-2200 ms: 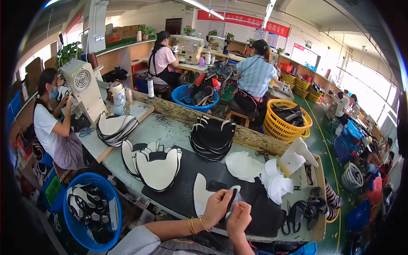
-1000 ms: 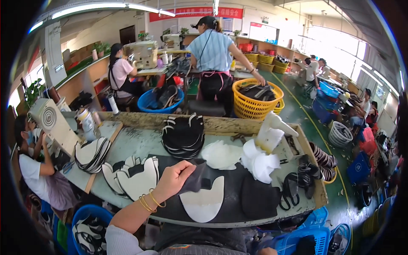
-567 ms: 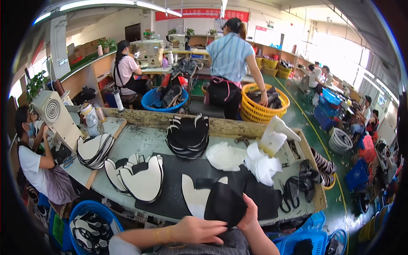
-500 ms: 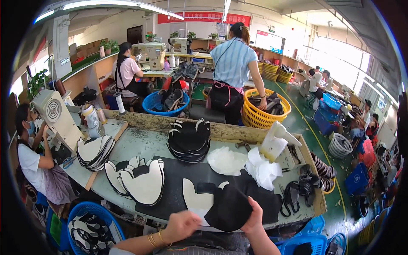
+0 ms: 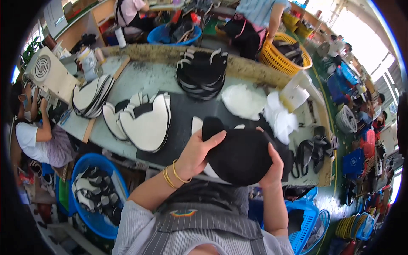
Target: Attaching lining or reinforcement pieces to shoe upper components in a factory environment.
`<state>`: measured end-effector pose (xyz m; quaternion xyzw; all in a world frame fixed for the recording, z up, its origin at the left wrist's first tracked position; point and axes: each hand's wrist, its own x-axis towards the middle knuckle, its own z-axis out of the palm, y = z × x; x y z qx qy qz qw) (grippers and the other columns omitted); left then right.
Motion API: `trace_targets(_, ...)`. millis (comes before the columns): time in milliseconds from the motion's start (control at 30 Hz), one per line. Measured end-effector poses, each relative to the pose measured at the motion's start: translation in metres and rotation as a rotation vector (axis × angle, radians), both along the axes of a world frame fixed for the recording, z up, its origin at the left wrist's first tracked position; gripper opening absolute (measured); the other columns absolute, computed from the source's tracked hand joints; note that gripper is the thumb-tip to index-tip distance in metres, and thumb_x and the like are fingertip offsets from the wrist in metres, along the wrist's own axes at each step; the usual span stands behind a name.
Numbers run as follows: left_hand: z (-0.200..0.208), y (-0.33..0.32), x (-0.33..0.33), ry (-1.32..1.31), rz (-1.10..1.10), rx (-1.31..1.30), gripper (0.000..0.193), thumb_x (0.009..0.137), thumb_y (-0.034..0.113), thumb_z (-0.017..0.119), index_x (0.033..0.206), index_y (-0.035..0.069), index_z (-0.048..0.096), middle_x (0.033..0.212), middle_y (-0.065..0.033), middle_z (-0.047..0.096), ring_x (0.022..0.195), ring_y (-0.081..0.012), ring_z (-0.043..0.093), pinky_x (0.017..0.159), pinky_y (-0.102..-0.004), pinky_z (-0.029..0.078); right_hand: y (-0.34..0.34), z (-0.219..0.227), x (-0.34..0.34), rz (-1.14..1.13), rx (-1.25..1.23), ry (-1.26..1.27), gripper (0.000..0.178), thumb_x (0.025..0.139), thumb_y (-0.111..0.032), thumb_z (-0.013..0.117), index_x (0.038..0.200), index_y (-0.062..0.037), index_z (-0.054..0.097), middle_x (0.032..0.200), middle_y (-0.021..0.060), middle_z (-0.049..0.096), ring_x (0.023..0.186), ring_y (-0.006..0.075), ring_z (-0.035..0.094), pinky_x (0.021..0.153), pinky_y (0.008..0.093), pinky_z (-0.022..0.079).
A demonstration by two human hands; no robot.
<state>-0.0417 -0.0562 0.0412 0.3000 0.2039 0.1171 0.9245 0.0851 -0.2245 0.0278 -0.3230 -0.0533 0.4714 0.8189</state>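
A curved black fabric piece [image 5: 240,158] is held up over the near edge of the worktable. My left hand [image 5: 196,154] grips its left side, thumb on top and fingers underneath. Opposite it, my right hand [image 5: 273,166] pinches the right edge between thumb and fingers. Part of a cream-white piece [image 5: 196,124] shows behind the black one; whether it is held too, I cannot tell. To the left, cream-white cut pieces with black edges [image 5: 145,127] lie overlapped on a black mat [image 5: 180,121]. Farther back is a stack of black pieces [image 5: 200,78].
Thin white sheets [image 5: 243,102] lie right of the black stack, beside a white plastic container [image 5: 295,98]. Black-handled scissors [image 5: 296,163] rest at the table's right. A blue basket of cut pieces [image 5: 95,159] stands lower left, a yellow basket [image 5: 276,57] behind the table, near co-workers.
My left hand has come onto the black piece's left side and grips it. The piece is raised and turned between both hands. The view has tilted downward.
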Motion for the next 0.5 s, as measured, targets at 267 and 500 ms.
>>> trace_targets(267, -0.084, 0.001, -0.042, 0.17, 0.15, 0.23, 0.014, 0.085, 0.005, 0.065, 0.098, -0.002, 0.063, 0.094, -0.004, 0.066, 0.083, -0.0105, 0.061, 0.076, -0.0244, 0.051, -0.021, -0.065, -0.023, 0.074, -0.473, -0.24, 0.025, 0.084, 0.003, 0.059, 0.108, 0.0018, 0.06, 0.103, 0.009, 0.065, 0.093, 0.0163, 0.062, 0.083, 0.0282, 0.05)
trace_targets(500, -0.12, 0.04, -0.016, 0.196, 0.236, 0.576, 0.017, 0.087, 0.007, 0.062, 0.103, 0.0, 0.062, 0.081, 0.002, 0.062, 0.068, -0.0013, 0.053, 0.056, -0.019, 0.044, 0.029, -0.093, 0.003, -0.049, -0.63, -0.832, 0.021, 0.086, -0.006, 0.062, 0.105, 0.0038, 0.059, 0.095, 0.0082, 0.067, 0.086, 0.0098, 0.059, 0.076, 0.025, 0.047)
